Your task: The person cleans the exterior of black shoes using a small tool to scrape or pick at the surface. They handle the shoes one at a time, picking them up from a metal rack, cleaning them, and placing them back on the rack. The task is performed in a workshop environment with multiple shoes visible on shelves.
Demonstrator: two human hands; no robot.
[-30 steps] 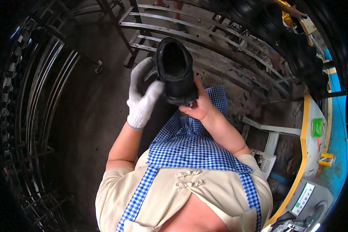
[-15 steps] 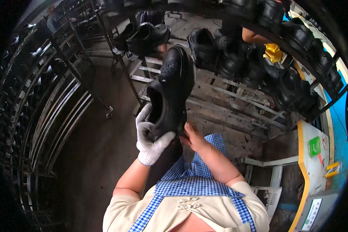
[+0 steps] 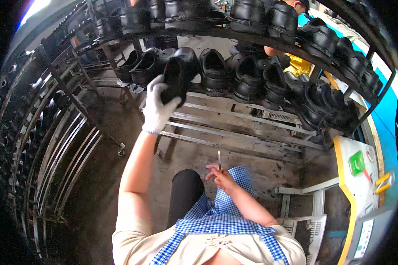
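My left hand [image 3: 156,110], in a white glove, is stretched out ahead and closed round the heel end of a black shoe [image 3: 174,79]. That shoe is at the lower rack shelf, toe away from me, tilted among other black shoes [image 3: 214,70]. Whether its sole rests on the shelf is hidden. My bare right hand [image 3: 223,180] is low in front of my blue checked apron [image 3: 227,216]. Between its fingers a thin stick with a pale tip [image 3: 219,159] points upward; its exact kind is too small to tell.
Ahead, an upper rack shelf [image 3: 199,33] carries more black shoes. Metal racks [image 3: 53,163] curve along the left side. At right is a yellow-edged board [image 3: 347,176] with a green container [image 3: 357,163]. Another person [image 3: 298,64] in yellow is behind the rack.
My left hand has carried the shoe forward and left, from in front of me to the lower shelf. My right hand has left the shoe and is lower, the thin stick now showing.
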